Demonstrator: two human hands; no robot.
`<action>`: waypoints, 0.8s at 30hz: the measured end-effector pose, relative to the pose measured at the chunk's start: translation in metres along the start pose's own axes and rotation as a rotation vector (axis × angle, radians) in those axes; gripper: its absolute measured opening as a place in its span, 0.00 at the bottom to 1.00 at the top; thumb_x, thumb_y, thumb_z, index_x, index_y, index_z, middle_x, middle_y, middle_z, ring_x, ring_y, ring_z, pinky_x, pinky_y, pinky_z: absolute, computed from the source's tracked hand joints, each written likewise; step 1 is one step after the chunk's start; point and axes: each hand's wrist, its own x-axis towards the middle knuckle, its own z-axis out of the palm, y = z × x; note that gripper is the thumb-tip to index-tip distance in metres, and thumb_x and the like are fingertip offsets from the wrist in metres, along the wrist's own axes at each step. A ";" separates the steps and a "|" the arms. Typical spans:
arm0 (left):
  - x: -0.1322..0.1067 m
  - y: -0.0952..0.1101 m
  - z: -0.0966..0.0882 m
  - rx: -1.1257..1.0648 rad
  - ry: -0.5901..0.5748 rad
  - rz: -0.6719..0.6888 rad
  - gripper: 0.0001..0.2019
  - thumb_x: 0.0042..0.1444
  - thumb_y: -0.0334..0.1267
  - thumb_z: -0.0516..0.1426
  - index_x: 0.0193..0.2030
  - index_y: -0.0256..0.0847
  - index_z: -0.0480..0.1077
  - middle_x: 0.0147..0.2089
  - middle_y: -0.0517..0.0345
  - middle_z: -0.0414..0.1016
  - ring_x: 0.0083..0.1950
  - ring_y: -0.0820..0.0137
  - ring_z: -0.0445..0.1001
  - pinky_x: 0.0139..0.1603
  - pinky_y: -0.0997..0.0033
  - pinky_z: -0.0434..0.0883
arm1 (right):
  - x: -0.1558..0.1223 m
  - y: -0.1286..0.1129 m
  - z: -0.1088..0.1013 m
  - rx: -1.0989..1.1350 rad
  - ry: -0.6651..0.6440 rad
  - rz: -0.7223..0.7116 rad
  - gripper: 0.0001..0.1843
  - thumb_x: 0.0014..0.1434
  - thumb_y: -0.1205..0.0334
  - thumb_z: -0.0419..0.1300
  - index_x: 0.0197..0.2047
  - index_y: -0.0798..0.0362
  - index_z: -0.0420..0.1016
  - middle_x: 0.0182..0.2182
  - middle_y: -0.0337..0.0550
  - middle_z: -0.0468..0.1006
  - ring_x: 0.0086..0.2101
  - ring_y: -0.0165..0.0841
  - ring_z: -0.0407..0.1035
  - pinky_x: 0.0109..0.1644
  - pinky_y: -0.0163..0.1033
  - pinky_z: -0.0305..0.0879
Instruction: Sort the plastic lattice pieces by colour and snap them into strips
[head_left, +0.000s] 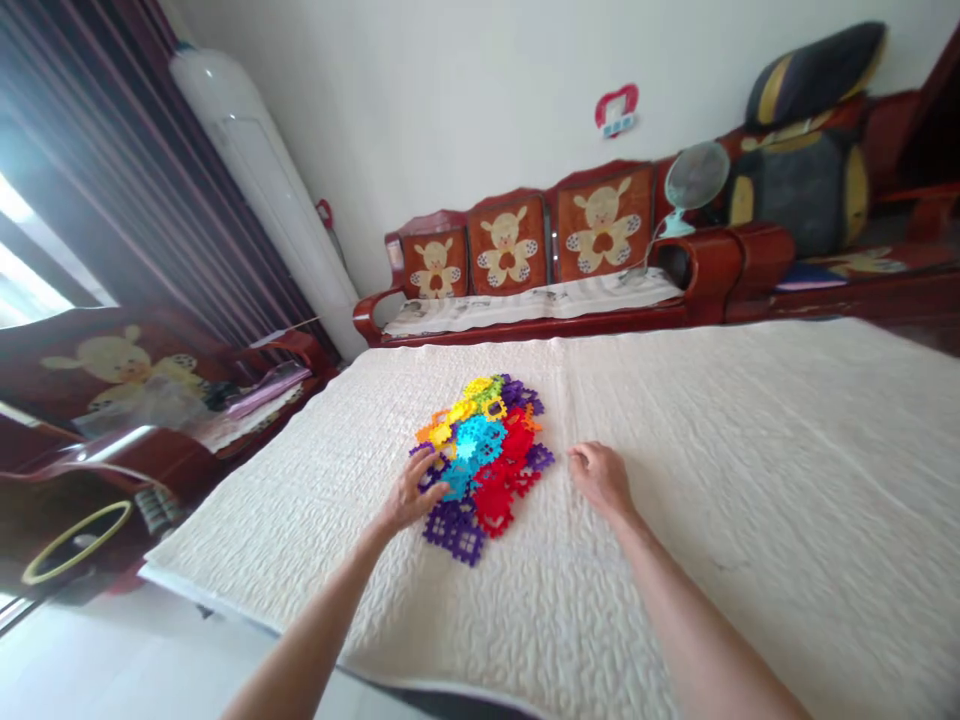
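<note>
A heap of flat plastic interlocking pieces (484,450) in purple, red, blue, yellow and orange lies on a cream quilted cover (750,480). My left hand (410,492) rests on the heap's left edge, fingers spread over blue and purple pieces, holding nothing that I can make out. My right hand (600,478) lies on the cover just right of the heap, fingers loosely curled, close to a small purple piece (540,457) but apart from it.
A red wooden bench (525,270) with bear-pattern back panels stands beyond the cover's far edge. A small fan (694,185) and dark cushions (810,150) sit at the right. A tall white air conditioner (262,190) stands by the curtains (112,150). Another wooden chair (112,400) is at left.
</note>
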 end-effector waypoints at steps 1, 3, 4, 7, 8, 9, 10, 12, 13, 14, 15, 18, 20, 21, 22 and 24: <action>-0.010 -0.001 0.007 0.016 0.021 -0.006 0.28 0.55 0.55 0.55 0.60 0.45 0.67 0.65 0.46 0.62 0.66 0.55 0.61 0.66 0.52 0.61 | 0.000 0.000 0.000 0.002 -0.001 -0.001 0.14 0.54 0.68 0.50 0.33 0.54 0.78 0.34 0.47 0.81 0.37 0.36 0.73 0.45 0.38 0.62; -0.020 -0.001 0.016 0.043 0.064 -0.013 0.26 0.57 0.54 0.55 0.59 0.45 0.67 0.65 0.46 0.62 0.66 0.55 0.60 0.66 0.50 0.59 | 0.000 0.000 0.000 -0.009 -0.010 0.004 0.14 0.55 0.67 0.50 0.34 0.54 0.78 0.35 0.47 0.81 0.38 0.36 0.72 0.46 0.38 0.62; -0.021 -0.001 0.019 0.050 0.081 -0.012 0.26 0.57 0.54 0.55 0.59 0.44 0.68 0.65 0.46 0.62 0.67 0.55 0.60 0.67 0.49 0.59 | 0.000 -0.001 0.000 -0.026 -0.024 0.004 0.15 0.55 0.68 0.50 0.35 0.55 0.78 0.35 0.48 0.81 0.38 0.36 0.72 0.46 0.38 0.62; -0.021 0.002 0.018 0.047 0.119 0.007 0.26 0.58 0.53 0.54 0.58 0.41 0.68 0.65 0.44 0.62 0.67 0.56 0.59 0.68 0.50 0.57 | -0.003 -0.004 -0.003 -0.087 -0.085 -0.022 0.15 0.55 0.70 0.49 0.36 0.56 0.78 0.37 0.50 0.80 0.40 0.36 0.72 0.47 0.38 0.62; -0.022 0.003 0.016 0.042 0.132 0.016 0.25 0.58 0.53 0.54 0.58 0.41 0.68 0.65 0.44 0.62 0.67 0.56 0.58 0.68 0.50 0.56 | -0.005 -0.005 -0.005 -0.100 -0.108 -0.039 0.15 0.54 0.71 0.49 0.36 0.56 0.78 0.37 0.50 0.80 0.40 0.36 0.72 0.48 0.37 0.62; -0.023 0.004 0.014 0.037 0.141 0.025 0.25 0.58 0.53 0.53 0.58 0.41 0.68 0.65 0.44 0.61 0.68 0.56 0.57 0.68 0.50 0.55 | -0.007 -0.007 -0.008 -0.108 -0.129 -0.056 0.15 0.54 0.71 0.50 0.36 0.56 0.77 0.38 0.49 0.80 0.41 0.35 0.72 0.48 0.37 0.62; -0.026 0.005 0.013 0.033 0.142 0.035 0.26 0.58 0.53 0.53 0.59 0.42 0.67 0.66 0.45 0.61 0.68 0.56 0.56 0.68 0.49 0.55 | -0.011 -0.007 -0.010 -0.114 -0.147 -0.071 0.14 0.52 0.72 0.51 0.36 0.56 0.77 0.39 0.49 0.80 0.42 0.35 0.72 0.49 0.36 0.62; -0.035 0.010 0.011 0.032 0.110 0.064 0.28 0.58 0.54 0.54 0.61 0.44 0.65 0.67 0.47 0.59 0.70 0.55 0.54 0.68 0.48 0.54 | -0.019 -0.009 -0.016 -0.127 -0.174 -0.097 0.14 0.51 0.73 0.52 0.37 0.56 0.77 0.42 0.49 0.80 0.45 0.35 0.71 0.52 0.36 0.62; -0.041 0.012 0.011 0.037 0.078 0.086 0.29 0.57 0.55 0.55 0.63 0.46 0.63 0.68 0.47 0.58 0.70 0.54 0.52 0.68 0.47 0.53 | -0.023 -0.010 -0.018 -0.135 -0.180 -0.105 0.14 0.51 0.73 0.52 0.38 0.56 0.77 0.44 0.50 0.79 0.46 0.35 0.71 0.53 0.36 0.61; -0.046 0.015 0.012 0.048 0.043 0.110 0.31 0.55 0.57 0.56 0.63 0.47 0.63 0.68 0.47 0.57 0.70 0.53 0.51 0.68 0.46 0.53 | -0.028 -0.010 -0.020 -0.143 -0.180 -0.110 0.15 0.51 0.72 0.52 0.39 0.56 0.77 0.46 0.51 0.79 0.48 0.36 0.70 0.55 0.38 0.60; -0.052 0.018 0.014 0.065 0.009 0.132 0.33 0.53 0.59 0.57 0.64 0.48 0.62 0.69 0.47 0.56 0.71 0.51 0.50 0.67 0.44 0.53 | -0.032 -0.011 -0.021 -0.150 -0.178 -0.112 0.15 0.52 0.72 0.52 0.40 0.57 0.77 0.47 0.52 0.78 0.49 0.37 0.69 0.56 0.39 0.60; -0.062 0.027 0.020 0.146 -0.083 0.170 0.40 0.48 0.64 0.58 0.65 0.50 0.61 0.70 0.46 0.53 0.71 0.46 0.46 0.66 0.40 0.52 | -0.042 -0.014 -0.022 -0.177 -0.145 -0.116 0.17 0.55 0.71 0.50 0.44 0.58 0.76 0.49 0.55 0.76 0.51 0.40 0.68 0.57 0.43 0.59; -0.063 0.031 0.025 0.194 -0.113 0.173 0.41 0.47 0.66 0.57 0.66 0.50 0.59 0.71 0.46 0.52 0.71 0.44 0.46 0.65 0.39 0.52 | -0.046 -0.016 -0.021 -0.194 -0.111 -0.118 0.17 0.55 0.70 0.50 0.44 0.58 0.76 0.49 0.56 0.76 0.50 0.40 0.68 0.57 0.44 0.60; -0.061 0.032 0.027 0.210 -0.118 0.178 0.41 0.48 0.66 0.56 0.66 0.49 0.59 0.71 0.46 0.52 0.71 0.44 0.46 0.65 0.39 0.52 | -0.046 -0.017 -0.022 -0.201 -0.097 -0.119 0.17 0.55 0.70 0.50 0.43 0.57 0.76 0.48 0.55 0.77 0.50 0.40 0.69 0.56 0.43 0.60; -0.058 0.034 0.029 0.222 -0.117 0.185 0.41 0.49 0.66 0.56 0.66 0.48 0.59 0.70 0.45 0.52 0.71 0.45 0.46 0.66 0.40 0.52 | -0.047 -0.017 -0.022 -0.206 -0.086 -0.120 0.16 0.55 0.70 0.50 0.43 0.57 0.76 0.47 0.55 0.77 0.49 0.39 0.69 0.56 0.43 0.60; -0.049 0.035 0.034 0.236 -0.109 0.204 0.41 0.50 0.66 0.55 0.66 0.45 0.59 0.70 0.43 0.53 0.71 0.45 0.47 0.66 0.41 0.53 | -0.047 -0.017 -0.022 -0.212 -0.075 -0.122 0.16 0.55 0.70 0.50 0.42 0.57 0.76 0.46 0.54 0.78 0.48 0.39 0.70 0.55 0.42 0.61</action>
